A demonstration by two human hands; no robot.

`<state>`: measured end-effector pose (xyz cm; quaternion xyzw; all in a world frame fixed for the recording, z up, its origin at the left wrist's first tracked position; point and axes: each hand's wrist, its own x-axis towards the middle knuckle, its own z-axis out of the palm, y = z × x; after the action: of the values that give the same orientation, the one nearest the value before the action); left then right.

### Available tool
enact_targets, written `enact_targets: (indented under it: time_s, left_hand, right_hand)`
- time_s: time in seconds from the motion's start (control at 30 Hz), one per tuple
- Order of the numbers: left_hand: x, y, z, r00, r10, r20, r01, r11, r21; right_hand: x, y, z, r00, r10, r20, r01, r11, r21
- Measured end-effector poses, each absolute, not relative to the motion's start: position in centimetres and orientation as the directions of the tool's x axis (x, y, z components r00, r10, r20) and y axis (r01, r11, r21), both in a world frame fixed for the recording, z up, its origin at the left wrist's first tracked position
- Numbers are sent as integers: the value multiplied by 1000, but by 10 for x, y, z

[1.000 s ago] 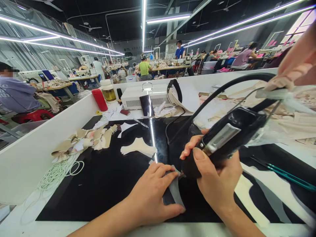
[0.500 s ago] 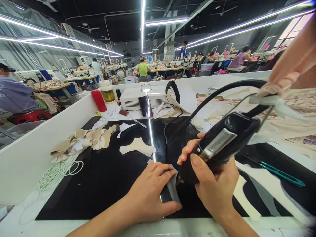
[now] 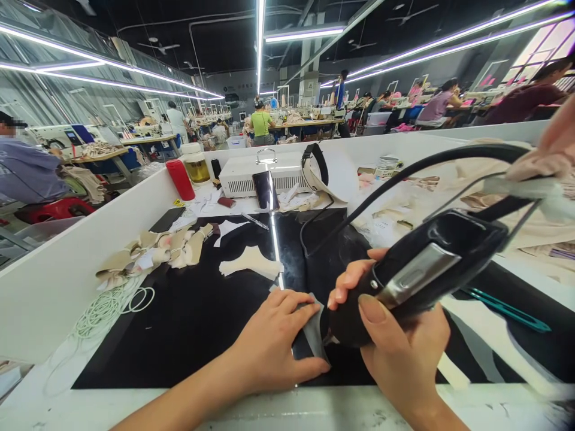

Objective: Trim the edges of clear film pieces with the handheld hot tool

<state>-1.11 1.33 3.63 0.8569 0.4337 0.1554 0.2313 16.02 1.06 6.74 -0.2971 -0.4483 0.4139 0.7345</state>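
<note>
My left hand (image 3: 281, 335) lies with its fingers apart on a small grey translucent piece (image 3: 315, 332), pressing it against the black mat (image 3: 179, 335). Wrapped in my right hand (image 3: 399, 347) is a black handheld tool (image 3: 431, 269) with a silver plate on its side. The tool's lower tip is just right of the grey piece; whether they touch is unclear. A thick black cable arches from the tool's upper end. Farther back on the mat lies a cream cut piece (image 3: 251, 263). White pieces (image 3: 489, 329) lie right of my right hand.
Teal tweezers (image 3: 507, 311) rest at the right. Fabric scraps (image 3: 157, 248) and green cord (image 3: 101, 311) sit at the left. A white box (image 3: 269, 176), phone (image 3: 266, 191), red container (image 3: 180, 179) and jar (image 3: 196, 164) stand behind. At upper right, blurred pinkish material (image 3: 557, 143) hangs near the cable.
The black tool and my right hand have shifted right and slightly down, and the tool leans lower. My left hand remains on the grey piece. The view has moved slightly.
</note>
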Motion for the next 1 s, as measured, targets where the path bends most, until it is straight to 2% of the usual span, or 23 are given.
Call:
enact_targets:
  time_s: [0.8, 1.0]
  left_hand:
    - [-13, 17, 35, 571, 813, 118, 630, -526, 572]
    - [-26, 21, 27, 504, 829, 242, 584, -534, 611]
  right_hand:
    - [173, 9, 62, 193, 853, 486, -280, 522, -806]
    - [178, 12, 63, 222, 850, 477, -264, 523, -810]
